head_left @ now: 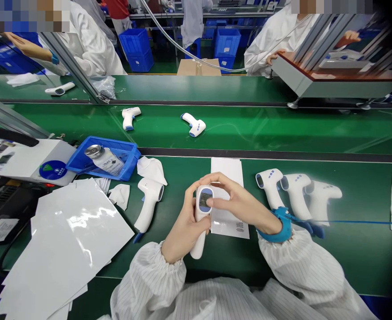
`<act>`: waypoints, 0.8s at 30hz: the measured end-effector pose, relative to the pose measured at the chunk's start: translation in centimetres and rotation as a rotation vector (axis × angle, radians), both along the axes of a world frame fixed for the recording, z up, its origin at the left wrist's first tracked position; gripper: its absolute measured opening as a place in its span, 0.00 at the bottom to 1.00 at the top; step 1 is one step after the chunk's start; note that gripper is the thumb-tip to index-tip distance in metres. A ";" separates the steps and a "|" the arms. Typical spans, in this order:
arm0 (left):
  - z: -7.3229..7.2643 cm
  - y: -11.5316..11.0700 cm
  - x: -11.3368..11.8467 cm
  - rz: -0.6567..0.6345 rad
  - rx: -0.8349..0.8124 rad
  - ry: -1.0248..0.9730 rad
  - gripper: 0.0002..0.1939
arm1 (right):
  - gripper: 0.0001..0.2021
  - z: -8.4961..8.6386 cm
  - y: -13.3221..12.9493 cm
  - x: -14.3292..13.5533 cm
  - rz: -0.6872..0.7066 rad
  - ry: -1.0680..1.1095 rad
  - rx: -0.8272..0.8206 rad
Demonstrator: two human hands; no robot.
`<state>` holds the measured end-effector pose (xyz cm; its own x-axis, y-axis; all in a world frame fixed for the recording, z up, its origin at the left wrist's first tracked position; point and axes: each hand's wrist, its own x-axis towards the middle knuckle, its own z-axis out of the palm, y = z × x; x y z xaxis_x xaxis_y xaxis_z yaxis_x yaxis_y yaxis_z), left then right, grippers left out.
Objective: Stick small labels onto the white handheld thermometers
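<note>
In front of me is a white infrared thermometer (201, 235), its blue-framed screen turned up toward me. My left hand (189, 222) wraps round its body from the left, thumb across the handle. From the right, my right hand (231, 195) grips its head, thumb on the screen and fingers over the top. A blue wrist strap with a cord circles my right wrist. Beneath the hands lies a white sheet (227, 224) with small print. Another thermometer (148, 204) rests left of my hands. Several more thermometers (269, 186) lie in a row at right.
Two thermometers (196, 125) lie on the green belt (266, 129) beyond the bench. A blue tray (129, 166) holds a bottle (107, 161). Glossy sheets (72, 231) and a white box-shaped device (32, 160) stand at left. Co-workers in white coats (92, 40) sit across the line.
</note>
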<state>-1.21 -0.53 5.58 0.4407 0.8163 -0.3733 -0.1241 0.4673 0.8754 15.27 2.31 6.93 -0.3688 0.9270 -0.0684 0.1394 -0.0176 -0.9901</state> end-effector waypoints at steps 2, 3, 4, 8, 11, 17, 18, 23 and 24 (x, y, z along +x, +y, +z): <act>0.2 0.1 -0.3 0.020 0.005 -0.002 0.38 | 0.06 -0.5 2.2 -0.1 -0.052 -0.011 0.023; 0.3 0.1 -0.5 0.038 0.011 0.006 0.37 | 0.08 -1.0 3.7 -0.2 -0.113 -0.058 0.033; 0.5 0.2 -0.7 0.064 0.019 0.012 0.37 | 0.11 -1.6 5.7 -0.4 -0.193 -0.123 0.043; 1.9 0.3 -2.2 0.199 0.002 -0.049 0.33 | 0.15 -4.9 15.4 -2.4 -0.448 -0.466 0.052; 2.8 0.4 -3.5 0.322 -0.023 -0.098 0.28 | 0.32 -6.6 22.0 -5.2 -0.544 -0.591 0.012; 3.5 0.3 -5.5 0.521 0.009 -0.101 0.32 | 0.42 -7.5 27.7 -9.6 -0.609 -0.699 -0.074; 3.5 0.3 -5.7 0.555 0.011 -0.119 0.33 | 0.41 -7.5 27.9 -9.7 -0.595 -0.700 -0.080; 3.3 0.3 -6.4 0.598 0.035 -0.211 0.44 | 0.36 -7.1 26.1 -7.5 -0.403 -0.667 -0.003; 3.3 0.4 -6.4 0.586 0.035 -0.225 0.45 | 0.36 -6.9 25.0 -6.7 -0.349 -0.660 0.033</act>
